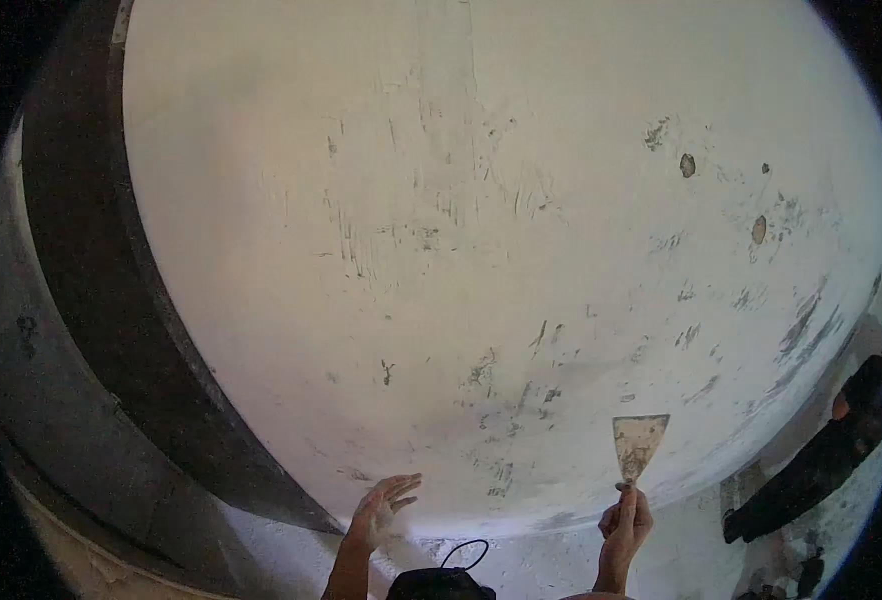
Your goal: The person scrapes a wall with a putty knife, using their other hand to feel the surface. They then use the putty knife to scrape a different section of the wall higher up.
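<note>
My right hand [625, 522] grips the handle of a putty knife [639, 443], whose wide, plaster-caked blade points up against the white wall [481, 220]. My left hand [383, 507] is raised to the left with fingers spread, its fingertips on or just off the wall's lower part. The wall's white coat is scratched and chipped, with grey patches showing most at the right and around the blade.
A dark band [111, 290] runs down the left beside the white surface, with grey concrete [51, 420] outside it. A dark object [831, 450] juts in at the lower right. A black strap or cap edge [446, 578] sits at the bottom centre.
</note>
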`<control>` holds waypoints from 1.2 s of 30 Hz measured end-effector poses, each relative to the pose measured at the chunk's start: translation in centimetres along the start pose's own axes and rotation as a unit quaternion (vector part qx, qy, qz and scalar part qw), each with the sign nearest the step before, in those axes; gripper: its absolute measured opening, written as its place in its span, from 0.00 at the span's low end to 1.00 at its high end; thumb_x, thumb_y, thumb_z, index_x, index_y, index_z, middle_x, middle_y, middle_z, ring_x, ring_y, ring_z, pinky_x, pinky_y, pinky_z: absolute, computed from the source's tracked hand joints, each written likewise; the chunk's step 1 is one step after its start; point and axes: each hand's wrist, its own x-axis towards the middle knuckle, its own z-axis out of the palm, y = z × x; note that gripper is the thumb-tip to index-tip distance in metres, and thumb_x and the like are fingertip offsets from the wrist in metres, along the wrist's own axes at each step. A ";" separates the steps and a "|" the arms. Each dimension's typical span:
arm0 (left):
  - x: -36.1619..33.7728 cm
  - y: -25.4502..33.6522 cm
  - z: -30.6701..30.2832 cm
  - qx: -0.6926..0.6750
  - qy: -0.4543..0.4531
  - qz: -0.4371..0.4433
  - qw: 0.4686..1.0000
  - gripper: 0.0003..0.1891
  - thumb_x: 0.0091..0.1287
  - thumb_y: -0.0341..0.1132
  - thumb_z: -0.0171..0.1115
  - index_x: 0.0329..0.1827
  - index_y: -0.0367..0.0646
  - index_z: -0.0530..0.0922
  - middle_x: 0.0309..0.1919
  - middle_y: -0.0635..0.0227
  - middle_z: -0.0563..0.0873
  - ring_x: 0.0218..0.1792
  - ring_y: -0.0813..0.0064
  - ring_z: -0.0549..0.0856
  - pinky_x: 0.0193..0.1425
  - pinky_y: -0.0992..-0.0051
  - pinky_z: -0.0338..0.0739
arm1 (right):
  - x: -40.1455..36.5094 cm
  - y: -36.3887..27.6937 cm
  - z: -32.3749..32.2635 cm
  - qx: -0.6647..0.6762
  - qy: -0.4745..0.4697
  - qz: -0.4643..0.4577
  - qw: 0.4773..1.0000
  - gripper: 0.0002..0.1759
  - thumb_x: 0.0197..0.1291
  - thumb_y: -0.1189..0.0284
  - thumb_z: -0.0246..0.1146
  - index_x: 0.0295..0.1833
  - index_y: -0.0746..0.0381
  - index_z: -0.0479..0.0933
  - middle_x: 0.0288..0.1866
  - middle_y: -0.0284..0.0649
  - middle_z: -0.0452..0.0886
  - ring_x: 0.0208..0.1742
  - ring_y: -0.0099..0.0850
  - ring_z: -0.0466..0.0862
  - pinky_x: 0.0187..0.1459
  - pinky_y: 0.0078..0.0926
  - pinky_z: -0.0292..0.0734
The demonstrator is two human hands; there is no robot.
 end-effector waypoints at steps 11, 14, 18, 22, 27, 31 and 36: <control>7.5 -3.1 11.9 0.219 -0.082 -0.127 0.964 0.30 0.71 0.55 0.36 0.61 0.37 0.65 0.53 0.59 0.75 0.52 0.69 0.76 0.57 0.72 0.67 | -2.1 2.6 6.5 0.064 -0.186 0.149 0.969 0.16 0.68 0.63 0.48 0.48 0.66 0.67 0.20 0.30 0.67 0.16 0.16 0.63 0.16 0.16 0.58; 10.0 -0.5 14.8 0.353 -0.085 0.006 0.932 0.29 0.71 0.54 0.36 0.56 0.34 0.69 0.47 0.55 0.79 0.48 0.68 0.78 0.54 0.71 0.69 | -1.8 1.4 8.3 0.097 -0.205 0.148 0.963 0.16 0.68 0.62 0.48 0.47 0.65 0.68 0.19 0.29 0.66 0.15 0.16 0.62 0.15 0.16 0.58; 12.8 2.1 19.9 0.217 -0.072 0.094 0.969 0.25 0.71 0.48 0.42 0.38 0.30 0.76 0.27 0.54 0.82 0.34 0.66 0.82 0.42 0.69 0.74 | 1.3 -3.2 9.9 0.044 -0.239 0.027 0.970 0.14 0.68 0.63 0.48 0.38 0.62 0.69 0.19 0.26 0.64 0.14 0.14 0.60 0.14 0.14 0.53; 15.9 9.1 25.4 0.335 -0.038 0.160 0.928 0.23 0.72 0.44 0.42 0.35 0.31 0.76 0.27 0.61 0.84 0.32 0.75 0.82 0.39 0.74 0.75 | 5.1 -9.6 11.1 0.007 -0.243 -0.087 0.966 0.18 0.68 0.65 0.48 0.57 0.66 0.68 0.22 0.30 0.72 0.18 0.15 0.68 0.19 0.15 0.63; 19.5 14.4 29.1 0.257 -0.055 0.190 0.946 0.21 0.70 0.42 0.44 0.31 0.31 0.77 0.25 0.60 0.83 0.24 0.77 0.81 0.29 0.75 0.75 | 7.8 -13.9 10.6 -0.062 -0.194 -0.377 0.903 0.23 0.55 0.70 0.60 0.57 0.66 0.68 0.34 0.38 0.75 0.28 0.20 0.72 0.27 0.17 0.67; 20.2 18.5 31.0 0.361 -0.073 0.273 0.888 0.21 0.67 0.40 0.45 0.25 0.31 0.76 0.22 0.54 0.82 0.22 0.66 0.82 0.31 0.68 0.75 | 9.8 -16.1 10.4 -0.162 -0.069 -0.683 0.709 0.23 0.43 0.68 0.68 0.48 0.60 0.75 0.41 0.44 0.72 0.45 0.35 0.72 0.35 0.27 0.72; 23.9 20.7 32.0 0.565 -0.057 0.441 0.696 0.20 0.62 0.38 0.47 0.20 0.29 0.75 0.22 0.44 0.80 0.24 0.54 0.82 0.34 0.60 0.75 | 14.5 -21.2 13.0 -0.106 -0.114 -0.885 0.440 0.11 0.39 0.70 0.66 0.25 0.62 0.72 0.33 0.44 0.74 0.38 0.41 0.75 0.35 0.33 0.73</control>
